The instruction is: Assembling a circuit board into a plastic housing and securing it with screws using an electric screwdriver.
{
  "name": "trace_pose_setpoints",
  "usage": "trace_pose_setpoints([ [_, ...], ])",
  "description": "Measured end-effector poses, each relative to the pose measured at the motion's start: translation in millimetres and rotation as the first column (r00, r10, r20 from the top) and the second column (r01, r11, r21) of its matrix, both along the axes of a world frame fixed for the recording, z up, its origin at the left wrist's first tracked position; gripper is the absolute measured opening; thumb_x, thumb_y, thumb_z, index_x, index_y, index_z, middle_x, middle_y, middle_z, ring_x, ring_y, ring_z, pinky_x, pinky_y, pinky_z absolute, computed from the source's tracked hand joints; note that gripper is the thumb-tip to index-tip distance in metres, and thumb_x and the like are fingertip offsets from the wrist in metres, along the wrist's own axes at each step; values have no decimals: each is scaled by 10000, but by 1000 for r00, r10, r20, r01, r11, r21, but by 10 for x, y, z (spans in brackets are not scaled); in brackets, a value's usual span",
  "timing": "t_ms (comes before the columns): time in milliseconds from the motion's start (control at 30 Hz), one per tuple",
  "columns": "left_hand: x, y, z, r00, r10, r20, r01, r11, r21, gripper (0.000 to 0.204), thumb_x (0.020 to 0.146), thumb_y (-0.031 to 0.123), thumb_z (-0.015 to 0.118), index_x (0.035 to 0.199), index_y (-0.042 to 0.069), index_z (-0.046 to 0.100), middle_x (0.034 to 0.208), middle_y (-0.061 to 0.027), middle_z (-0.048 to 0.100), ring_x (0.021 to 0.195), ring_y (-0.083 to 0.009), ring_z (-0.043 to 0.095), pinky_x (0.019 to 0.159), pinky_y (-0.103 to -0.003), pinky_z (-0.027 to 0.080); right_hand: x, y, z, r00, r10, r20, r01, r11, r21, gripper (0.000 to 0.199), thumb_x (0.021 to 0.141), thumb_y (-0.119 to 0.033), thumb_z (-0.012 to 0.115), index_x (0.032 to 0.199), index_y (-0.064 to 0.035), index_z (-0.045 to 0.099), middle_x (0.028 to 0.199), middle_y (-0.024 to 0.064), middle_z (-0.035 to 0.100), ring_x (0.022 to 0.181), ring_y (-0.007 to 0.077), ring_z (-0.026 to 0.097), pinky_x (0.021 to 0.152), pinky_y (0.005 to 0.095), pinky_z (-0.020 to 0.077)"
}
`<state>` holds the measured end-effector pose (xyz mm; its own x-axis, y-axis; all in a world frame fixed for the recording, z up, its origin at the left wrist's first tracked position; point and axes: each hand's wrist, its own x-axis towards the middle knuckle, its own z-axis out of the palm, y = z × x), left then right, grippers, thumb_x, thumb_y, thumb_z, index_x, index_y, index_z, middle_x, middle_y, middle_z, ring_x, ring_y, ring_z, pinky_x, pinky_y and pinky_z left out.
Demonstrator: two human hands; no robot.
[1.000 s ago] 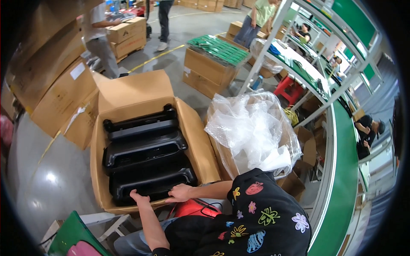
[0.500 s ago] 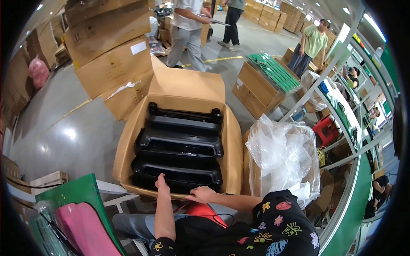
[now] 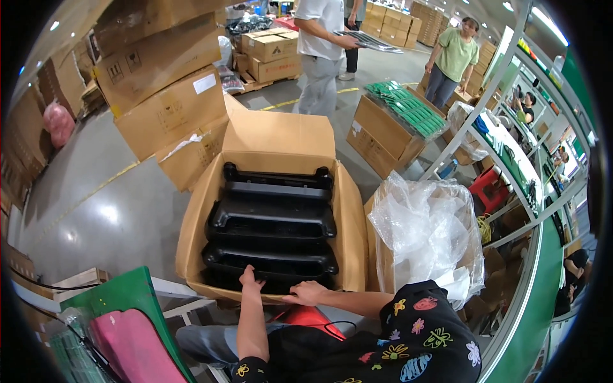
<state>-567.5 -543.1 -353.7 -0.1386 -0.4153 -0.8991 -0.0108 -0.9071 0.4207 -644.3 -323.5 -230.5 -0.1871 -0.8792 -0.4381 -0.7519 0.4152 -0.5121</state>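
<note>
An open cardboard box (image 3: 191, 233) stands in front of me, its far flap raised. Long black molded plastic housings (image 3: 271, 219) lie in it in rows, one behind another. My left hand (image 3: 251, 277) reaches over the near wall beside the nearest black housing (image 3: 274, 254); thumb and fingers are apart, and contact cannot be made out. My right hand (image 3: 306, 293) lies on the near rim of the box, fingers stretched to the left and holding nothing visible. Between the hands and the nearest housing is a dark gap whose bottom is hidden.
To the right, a carton holds clear bubble wrap (image 3: 421, 230). Beyond it, green slatted pieces (image 3: 405, 105) top another box. Stacked cartons (image 3: 169, 105) rise at far left. Near left are a green board (image 3: 131, 287) and pink sheet (image 3: 137, 345). A co-worker (image 3: 322, 51) carries flat panels.
The view has shifted slightly, and the box sits a little further right. My left hand's fingers have spread to the right. The co-worker with panels has moved right; my right hand stays at the rim.
</note>
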Motion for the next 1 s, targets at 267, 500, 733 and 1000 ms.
trace_pose_setpoints([
  [267,-39,32,-68,989,-110,-99,99,988,-117,571,866,188,591,1353,31,336,1310,-210,481,1111,-409,551,925,-642,459,-14,27,35,1000,-4,3,4,1000,-9,643,962,-606,385,981,-40,690,932,229,692,907,420,659,824,496,527],
  [500,-26,44,-200,993,-80,86,98,968,-231,419,800,154,640,1173,36,490,1101,-170,563,957,-362,605,861,-570,493,32,-7,39,1000,13,9,-13,1000,1,635,961,-603,390,998,-40,682,933,225,692,900,414,660,805,498,530],
  [733,19,17,-156,979,-202,-38,194,969,-153,693,802,109,669,1347,22,251,1241,-231,500,1053,-388,583,894,-586,507,24,1,38,1000,12,7,-12,1000,19,640,963,-606,382,995,-40,678,927,221,693,895,411,660,820,498,522],
  [1000,25,57,-107,974,-187,-125,170,976,-137,802,794,70,668,1361,93,101,1224,-273,475,1007,-436,606,842,-628,526,9,18,-6,1000,10,-1,-10,1000,-19,647,956,-616,389,950,-37,677,906,216,694,879,414,662,797,502,526],
])
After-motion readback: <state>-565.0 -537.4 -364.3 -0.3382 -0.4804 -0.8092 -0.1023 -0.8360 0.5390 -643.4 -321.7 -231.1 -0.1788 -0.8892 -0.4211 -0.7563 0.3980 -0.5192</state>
